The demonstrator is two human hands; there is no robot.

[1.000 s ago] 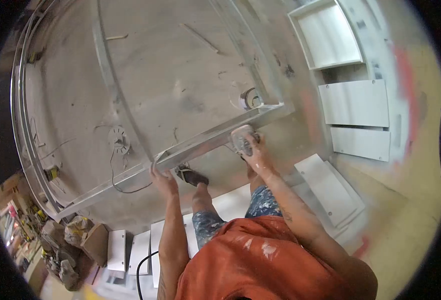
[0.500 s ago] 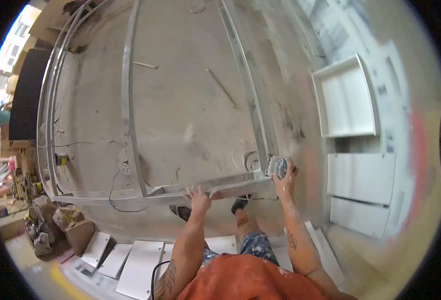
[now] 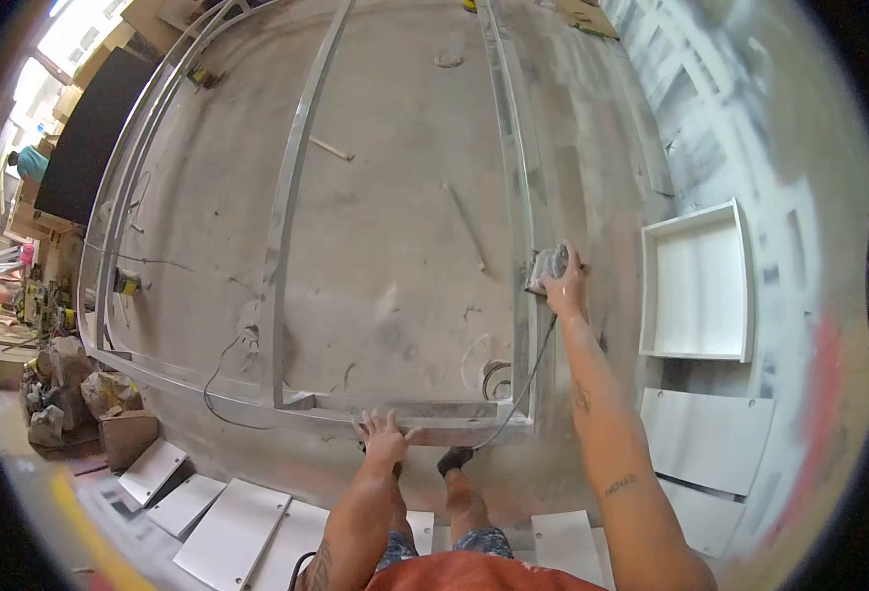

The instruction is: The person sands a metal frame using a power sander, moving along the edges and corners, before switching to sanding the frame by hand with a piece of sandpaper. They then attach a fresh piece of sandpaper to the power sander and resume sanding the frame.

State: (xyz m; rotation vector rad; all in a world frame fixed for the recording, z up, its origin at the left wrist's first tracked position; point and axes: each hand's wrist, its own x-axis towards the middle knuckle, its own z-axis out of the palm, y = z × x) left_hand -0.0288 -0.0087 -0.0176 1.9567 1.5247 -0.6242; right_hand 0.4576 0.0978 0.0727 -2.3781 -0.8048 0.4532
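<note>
My right hand [image 3: 570,286] is wrapped round a palm sander [image 3: 545,266], which rests against the right-hand rail of a large grey frame [image 3: 526,187]. A dark cord [image 3: 531,379] hangs from the sander and runs down past the frame's near right corner. My left hand [image 3: 385,441] lies on the near rail [image 3: 341,426] with its fingers spread, holding nothing. The frame has a long middle bar [image 3: 282,227] and stands over the dusty floor. The sander's underside is hidden.
White panels [image 3: 227,542] lie along the near side, and more panels [image 3: 710,438] lie to the right below a white open box [image 3: 698,286]. Sticks [image 3: 464,229] and a loose cable [image 3: 208,389] lie inside the frame. Filled bags [image 3: 109,394] sit at the left.
My right hand has moved the sander away from me along the right rail, from near the corner. My left hand stays on the near rail. The head view has shifted.
</note>
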